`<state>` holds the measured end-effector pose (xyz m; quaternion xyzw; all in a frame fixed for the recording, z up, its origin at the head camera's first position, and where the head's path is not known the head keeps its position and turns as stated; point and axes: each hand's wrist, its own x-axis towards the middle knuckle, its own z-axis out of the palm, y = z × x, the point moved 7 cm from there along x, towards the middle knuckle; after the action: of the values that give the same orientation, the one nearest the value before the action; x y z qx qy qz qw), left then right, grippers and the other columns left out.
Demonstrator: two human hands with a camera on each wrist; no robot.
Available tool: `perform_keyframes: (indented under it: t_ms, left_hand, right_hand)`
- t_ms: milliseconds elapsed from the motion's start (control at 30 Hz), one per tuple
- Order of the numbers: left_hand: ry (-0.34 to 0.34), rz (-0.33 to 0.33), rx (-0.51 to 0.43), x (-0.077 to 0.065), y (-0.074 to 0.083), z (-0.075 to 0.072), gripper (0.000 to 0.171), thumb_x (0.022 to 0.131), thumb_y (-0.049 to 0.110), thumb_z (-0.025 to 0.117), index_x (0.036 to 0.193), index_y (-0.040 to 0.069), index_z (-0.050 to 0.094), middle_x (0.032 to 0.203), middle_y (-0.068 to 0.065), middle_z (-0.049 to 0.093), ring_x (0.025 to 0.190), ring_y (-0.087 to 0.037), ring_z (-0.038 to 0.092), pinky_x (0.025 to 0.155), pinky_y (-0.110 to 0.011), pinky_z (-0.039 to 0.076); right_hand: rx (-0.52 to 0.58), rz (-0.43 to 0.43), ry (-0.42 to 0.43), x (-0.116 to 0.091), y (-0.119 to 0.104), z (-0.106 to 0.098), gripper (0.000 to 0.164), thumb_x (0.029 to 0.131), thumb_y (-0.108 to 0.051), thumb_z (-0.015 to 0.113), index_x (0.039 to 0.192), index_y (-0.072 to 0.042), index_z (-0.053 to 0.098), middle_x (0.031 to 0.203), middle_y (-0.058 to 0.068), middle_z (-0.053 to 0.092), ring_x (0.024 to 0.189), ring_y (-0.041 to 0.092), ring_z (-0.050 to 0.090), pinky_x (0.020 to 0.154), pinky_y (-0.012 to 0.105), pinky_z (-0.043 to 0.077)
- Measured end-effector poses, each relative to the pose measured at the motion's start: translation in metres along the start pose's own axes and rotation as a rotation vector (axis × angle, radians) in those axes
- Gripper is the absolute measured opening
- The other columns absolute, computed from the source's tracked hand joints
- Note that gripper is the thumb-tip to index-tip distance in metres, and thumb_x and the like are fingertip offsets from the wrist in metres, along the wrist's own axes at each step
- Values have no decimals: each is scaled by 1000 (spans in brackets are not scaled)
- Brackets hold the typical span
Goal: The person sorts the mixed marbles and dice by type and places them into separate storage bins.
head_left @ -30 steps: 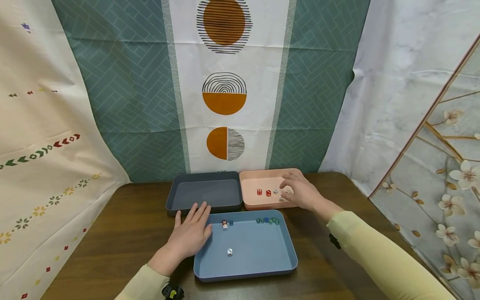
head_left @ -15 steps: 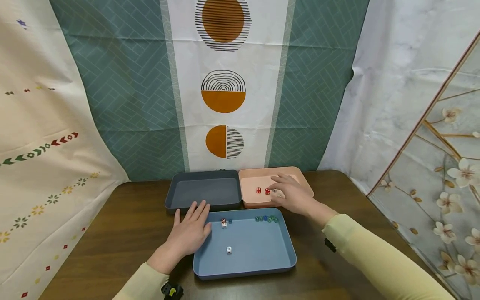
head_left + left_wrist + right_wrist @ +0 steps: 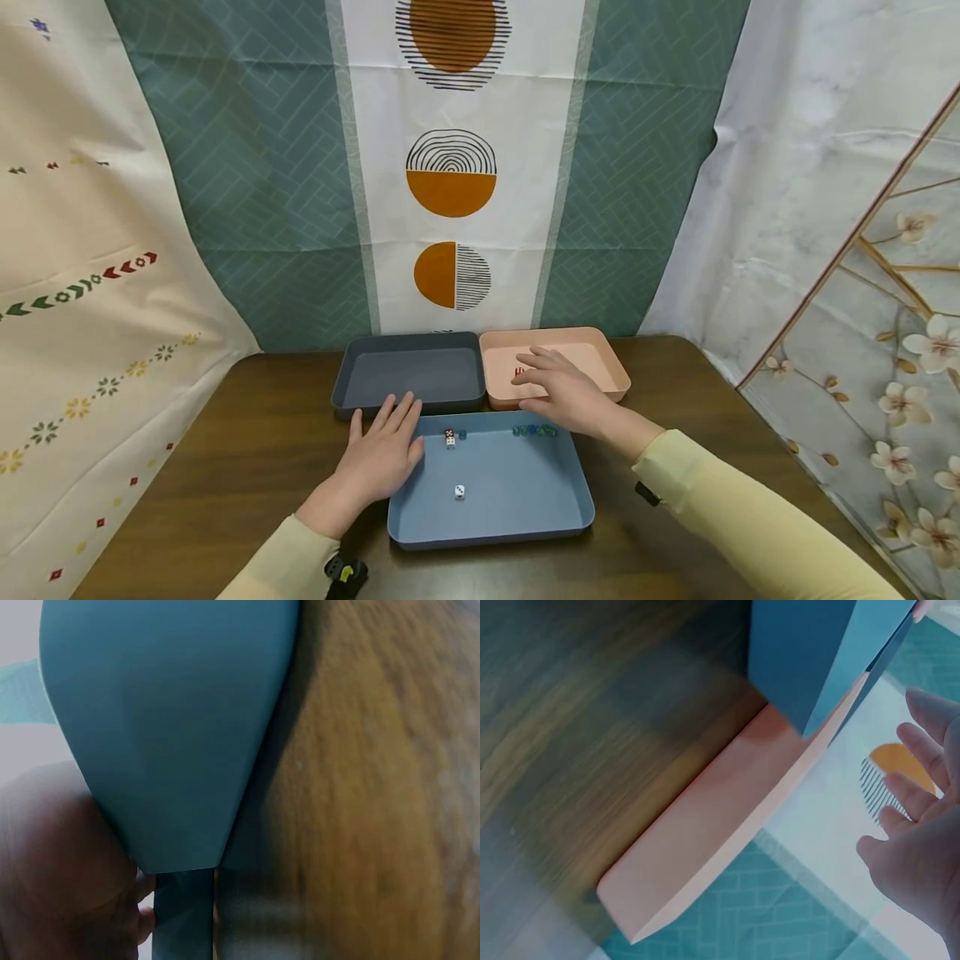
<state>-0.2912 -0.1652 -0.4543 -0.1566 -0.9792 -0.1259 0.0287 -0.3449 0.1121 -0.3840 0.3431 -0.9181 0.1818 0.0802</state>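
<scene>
Across the brown table (image 3: pixel 247 450), 3 trays are sitting nearly rim to rim, wood stretching L & R: dark-grey tray (image 3: pixel 416 367) back L, pink tray (image 3: pixel 592 362) back R, blue tray (image 3: pixel 517 500) front, long axes running side to side. L hand (image 3: pixel 378 458) is lying at blue's back-L corner, fingers straight, pointing away, holding nothing visible. R hand (image 3: pixel 566 392) is hovering over pink's front edge, fingers loosely spread, pointing L, no grip showing, partly hiding red dice (image 3: pixel 517 372).

A green-and-white cloth (image 3: pixel 270 192) with orange shapes (image 3: pixel 452 194) hangs behind my brown wooden desk (image 3: pixel 247 467); patterned cream cloth (image 3: pixel 82 217) hangs left, flowered marbled cloth (image 3: pixel 802 200) right.
</scene>
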Motion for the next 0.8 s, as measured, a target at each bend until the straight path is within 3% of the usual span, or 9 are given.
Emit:
perform_keyframes:
  t_ms: [467,800]
  left_hand:
    - [-9,-15,16,2,-1,0,66,117,36,53,174,7,35,182,-11,25,169,-39,17,125,-81,5]
    - [-1,-25,30,3,-2,3,66,117,37,54,173,7,36,181,-12,26,168,-39,18,125,-81,7]
  right_hand:
    - [20,-51,-41,13,-32,13,33,99,-19,86,131,-9,81,165,16,54,164,39,32,133,57,21]
    - [14,-100,-89,22,-51,27,32,100,-20,86,131,-12,82,166,16,52,164,40,31,132,60,23]
